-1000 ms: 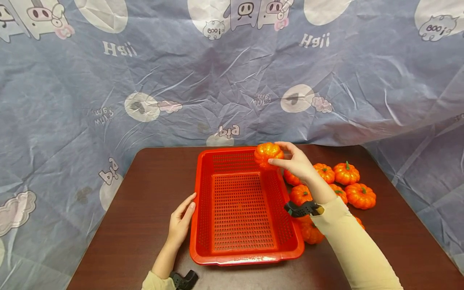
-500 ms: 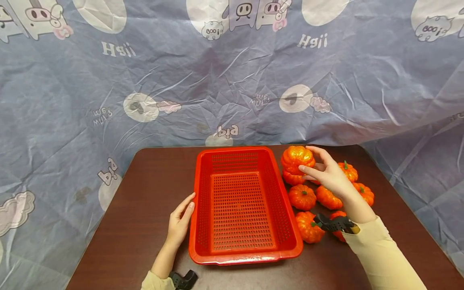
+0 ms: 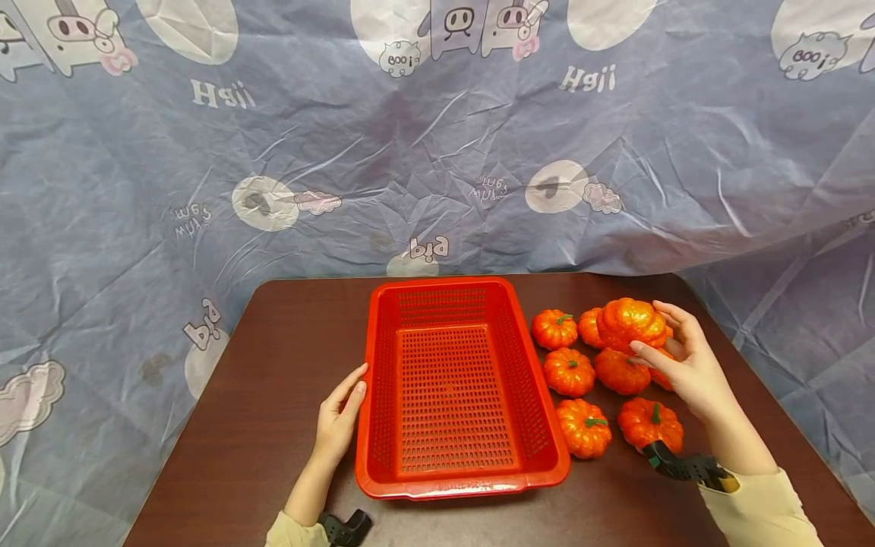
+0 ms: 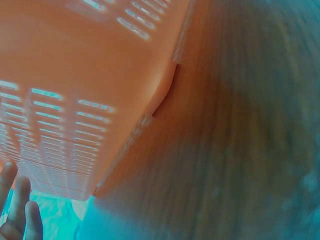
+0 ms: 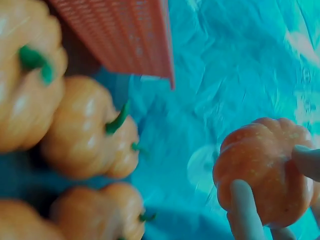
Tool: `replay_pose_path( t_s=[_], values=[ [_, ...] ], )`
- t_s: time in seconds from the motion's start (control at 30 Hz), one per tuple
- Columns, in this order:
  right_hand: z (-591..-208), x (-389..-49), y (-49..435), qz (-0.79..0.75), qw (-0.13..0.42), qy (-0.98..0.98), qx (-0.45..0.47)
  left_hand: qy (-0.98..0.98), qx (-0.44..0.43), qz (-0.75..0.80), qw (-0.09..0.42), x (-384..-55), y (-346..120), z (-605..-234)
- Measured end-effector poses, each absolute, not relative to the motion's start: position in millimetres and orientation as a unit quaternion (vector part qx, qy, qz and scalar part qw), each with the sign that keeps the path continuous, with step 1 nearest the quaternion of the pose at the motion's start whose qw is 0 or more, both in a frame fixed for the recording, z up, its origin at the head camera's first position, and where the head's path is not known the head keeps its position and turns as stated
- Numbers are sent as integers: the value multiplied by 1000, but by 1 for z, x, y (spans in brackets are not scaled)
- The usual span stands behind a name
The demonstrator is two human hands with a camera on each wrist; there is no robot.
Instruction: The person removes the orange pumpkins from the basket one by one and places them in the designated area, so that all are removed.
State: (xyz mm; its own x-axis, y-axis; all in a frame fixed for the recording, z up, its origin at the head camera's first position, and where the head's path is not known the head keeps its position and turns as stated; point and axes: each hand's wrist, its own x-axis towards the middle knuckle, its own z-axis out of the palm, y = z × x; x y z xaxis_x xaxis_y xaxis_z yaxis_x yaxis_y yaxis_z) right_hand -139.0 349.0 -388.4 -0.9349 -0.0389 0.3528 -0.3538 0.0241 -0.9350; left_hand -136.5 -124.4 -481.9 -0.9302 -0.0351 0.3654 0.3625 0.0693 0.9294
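In the head view my right hand (image 3: pixel 693 372) grips a small orange toy pumpkin (image 3: pixel 630 325) between thumb and fingers, above other pumpkins at the right. The right wrist view shows the held pumpkin (image 5: pixel 265 172) with fingertips against its sides. My left hand (image 3: pixel 337 422) touches the left rim of a red plastic basket (image 3: pixel 362 456), its fingers fairly straight. Slots pierce the wall of this basket (image 4: pixel 115 65) in the left wrist view, where the left hand's fingers (image 4: pixel 21 200) show at the lower left corner. Inside the basket only the bare slotted bottom is seen.
Right of the basket, several pumpkins lie on the dark brown table (image 3: pixel 294 327), among them a near pumpkin (image 3: pixel 584 429) and another pumpkin (image 3: pixel 652 425). Some are partly hidden by the right hand and its load. A printed grey-blue cloth (image 3: pixel 383 152) hangs behind the table.
My right hand has carried the pumpkin from over the basket's far right corner rightward and nearer, to above the other pumpkins. The left hand and the basket stay in place.
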Motion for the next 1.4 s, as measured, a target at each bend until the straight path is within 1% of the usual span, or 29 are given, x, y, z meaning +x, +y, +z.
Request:
replay_pose_path(
  t_s=[0.3, 0.43, 0.6, 0.73, 0.9, 1.17, 1.3, 1.4],
  values=[
    [-416, -120, 385, 743, 136, -633, 171, -718, -114, -671, 146, -136, -125, -482],
    [-425, -110, 400, 764, 156, -608, 149, -716, -111, -675, 139, -136, -124, -482],
    [-439, -97, 420, 769, 157, -607, 125, -716, -110, -676, 135, -136, -124, -481],
    [-451, -92, 431, 771, 172, -603, 114, -717, -109, -675, 137, -136, -124, -481],
    [-464, -85, 439, 742, 207, -634, 64, -717, -105, -676, 136, -135, -124, -481],
    [-482, -73, 442, 697, 244, -674, -11, -718, -106, -674, 137, -135, -124, -482],
    [-489, -69, 443, 608, 281, -739, -75, -716, -110, -675, 137, -136, -124, -481],
    [-493, -68, 443, 523, 290, -793, -114, -714, -111, -677, 140, -136, -124, -481]
  ],
)
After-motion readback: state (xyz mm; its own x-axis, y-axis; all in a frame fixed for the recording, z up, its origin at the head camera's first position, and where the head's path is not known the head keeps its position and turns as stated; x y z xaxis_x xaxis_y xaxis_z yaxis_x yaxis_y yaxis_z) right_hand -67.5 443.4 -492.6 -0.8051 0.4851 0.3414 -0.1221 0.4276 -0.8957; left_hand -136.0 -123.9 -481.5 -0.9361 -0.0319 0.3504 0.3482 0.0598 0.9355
